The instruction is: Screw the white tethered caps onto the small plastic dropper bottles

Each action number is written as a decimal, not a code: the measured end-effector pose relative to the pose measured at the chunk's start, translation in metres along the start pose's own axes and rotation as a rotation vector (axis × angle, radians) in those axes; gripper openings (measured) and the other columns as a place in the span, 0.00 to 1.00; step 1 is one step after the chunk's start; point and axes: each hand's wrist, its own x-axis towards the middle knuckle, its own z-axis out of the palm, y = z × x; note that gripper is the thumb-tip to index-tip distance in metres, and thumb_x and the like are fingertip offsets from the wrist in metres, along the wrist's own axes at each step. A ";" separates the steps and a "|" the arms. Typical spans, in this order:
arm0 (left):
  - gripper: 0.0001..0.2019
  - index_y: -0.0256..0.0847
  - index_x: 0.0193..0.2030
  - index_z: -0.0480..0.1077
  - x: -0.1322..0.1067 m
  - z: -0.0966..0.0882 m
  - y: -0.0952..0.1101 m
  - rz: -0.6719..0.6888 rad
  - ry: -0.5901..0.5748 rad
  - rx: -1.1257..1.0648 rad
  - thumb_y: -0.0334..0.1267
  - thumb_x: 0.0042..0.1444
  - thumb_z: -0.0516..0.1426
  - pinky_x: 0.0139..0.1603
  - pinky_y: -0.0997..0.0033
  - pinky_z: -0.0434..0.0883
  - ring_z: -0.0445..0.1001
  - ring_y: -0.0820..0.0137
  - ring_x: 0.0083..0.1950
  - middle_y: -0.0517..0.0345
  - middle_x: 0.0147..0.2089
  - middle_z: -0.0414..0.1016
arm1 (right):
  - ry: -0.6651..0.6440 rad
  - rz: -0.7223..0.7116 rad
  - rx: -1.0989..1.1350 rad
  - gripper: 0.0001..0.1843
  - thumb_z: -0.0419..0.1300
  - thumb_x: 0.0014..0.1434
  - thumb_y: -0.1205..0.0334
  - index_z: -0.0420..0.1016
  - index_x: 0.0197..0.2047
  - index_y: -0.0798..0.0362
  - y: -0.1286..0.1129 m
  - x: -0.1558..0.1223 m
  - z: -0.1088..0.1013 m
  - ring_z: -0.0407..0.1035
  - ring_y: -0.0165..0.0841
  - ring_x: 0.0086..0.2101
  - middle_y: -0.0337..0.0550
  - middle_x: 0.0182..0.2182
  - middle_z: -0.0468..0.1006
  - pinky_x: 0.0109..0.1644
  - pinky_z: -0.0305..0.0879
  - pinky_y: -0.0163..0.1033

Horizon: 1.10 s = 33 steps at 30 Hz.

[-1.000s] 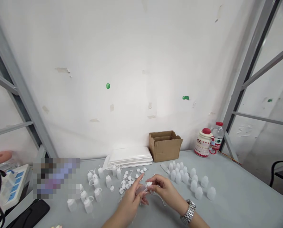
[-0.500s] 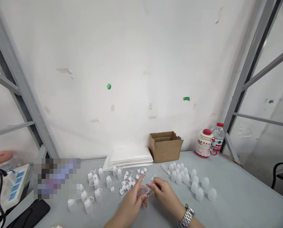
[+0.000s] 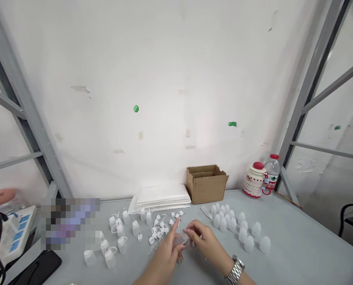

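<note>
My left hand (image 3: 167,250) is wrapped around a small translucent squeeze bottle (image 3: 180,240), its index finger stretched out past it. At the bottle's right end, the fingertips of my right hand (image 3: 202,236) are pinched together; they hide the part they grip. Loose white caps (image 3: 159,230) lie in a pile just beyond my left hand. Several capped squeeze bottles (image 3: 110,259) stand to the left, some with looped cap straps. On the right, several translucent bottles without caps (image 3: 242,234) stand in a cluster.
A stack of white sheets (image 3: 161,197) and an open cardboard box (image 3: 208,187) stand against the wall. A decorated jar (image 3: 253,180) and a red-capped water bottle (image 3: 272,174) are at the back right. A black phone (image 3: 38,269) and a power strip (image 3: 22,229) lie at the left.
Both hands stay almost in place around the bottle. The bottle and my right fingertips have shifted slightly; the things on the table have not moved.
</note>
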 end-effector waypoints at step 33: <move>0.18 0.37 0.45 0.68 0.009 -0.003 -0.006 -0.071 0.239 -0.250 0.46 0.51 0.53 0.45 0.58 0.68 0.73 0.61 0.39 0.48 0.39 0.74 | 0.120 0.072 0.306 0.21 0.51 0.54 0.44 0.67 0.37 0.54 0.008 0.006 0.008 0.60 0.28 0.22 0.33 0.20 0.63 0.26 0.58 0.34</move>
